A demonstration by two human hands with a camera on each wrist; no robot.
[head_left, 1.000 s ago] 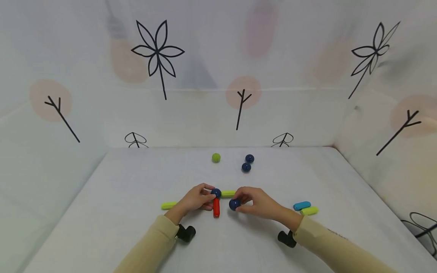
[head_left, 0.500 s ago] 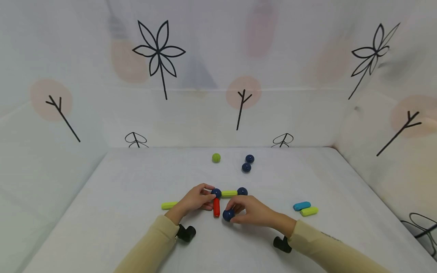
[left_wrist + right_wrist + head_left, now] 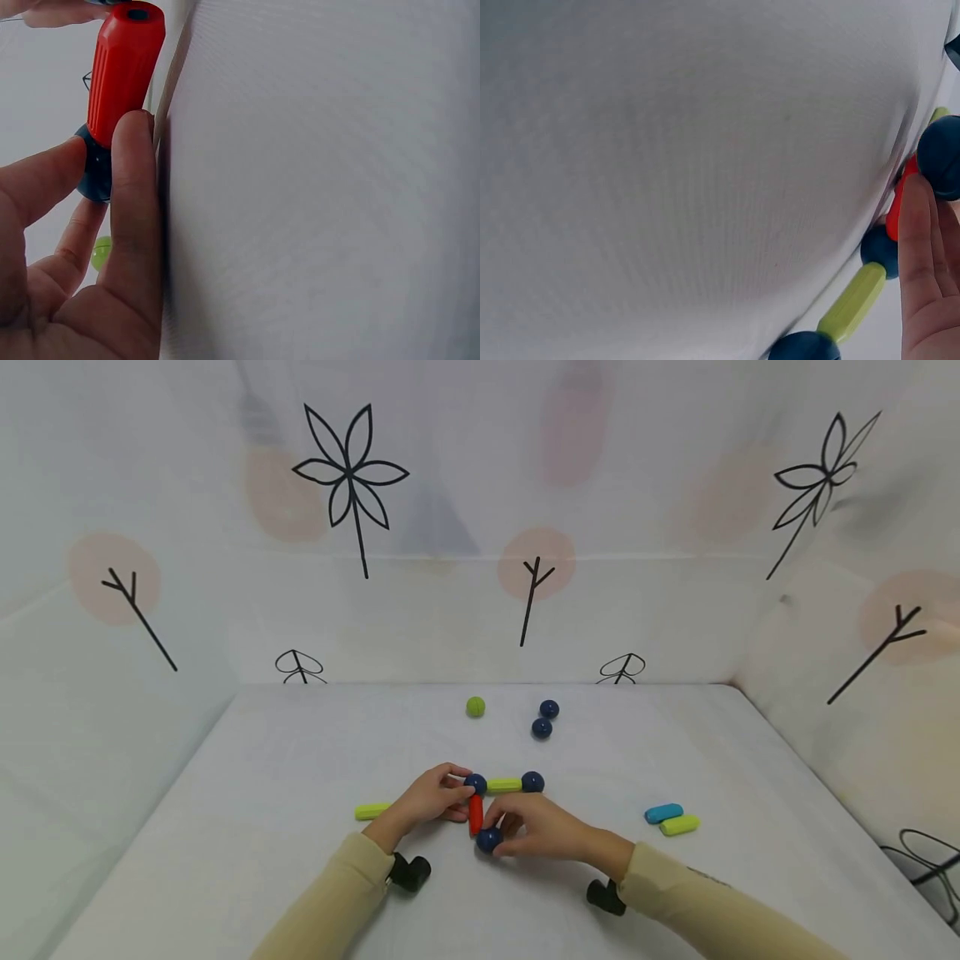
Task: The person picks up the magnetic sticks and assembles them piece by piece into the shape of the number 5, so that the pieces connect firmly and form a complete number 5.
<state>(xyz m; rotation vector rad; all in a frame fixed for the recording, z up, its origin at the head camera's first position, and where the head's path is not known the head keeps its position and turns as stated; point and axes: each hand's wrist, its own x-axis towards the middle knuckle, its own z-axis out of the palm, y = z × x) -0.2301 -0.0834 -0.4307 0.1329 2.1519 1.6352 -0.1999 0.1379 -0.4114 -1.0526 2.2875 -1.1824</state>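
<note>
My left hand (image 3: 432, 795) pinches a dark blue ball (image 3: 476, 784) at the corner where a red rod (image 3: 476, 815) and a yellow-green rod (image 3: 504, 785) meet. Another blue ball (image 3: 532, 782) sits at the far end of that yellow-green rod. In my right hand (image 3: 542, 829) a blue ball (image 3: 489, 840) is held between thumb and fingers, close by the near end of the red rod. The left wrist view shows the red rod's (image 3: 126, 71) end face with a dark spot in it. Whether the held ball touches the rod cannot be told.
A green ball (image 3: 476, 707) and two blue balls (image 3: 542, 728) lie farther back. To the right rest a blue rod (image 3: 663, 813) and a yellow-green rod (image 3: 680, 825). One more yellow-green rod (image 3: 372, 811) lies beside the left forearm. Patterned cloth walls (image 3: 420, 610) enclose the table.
My right hand has carried its blue ball toward me and leftward, from near the yellow-green rod to the red rod's near end. The ball on the yellow-green rod's end has come into sight. Left hand unmoved.
</note>
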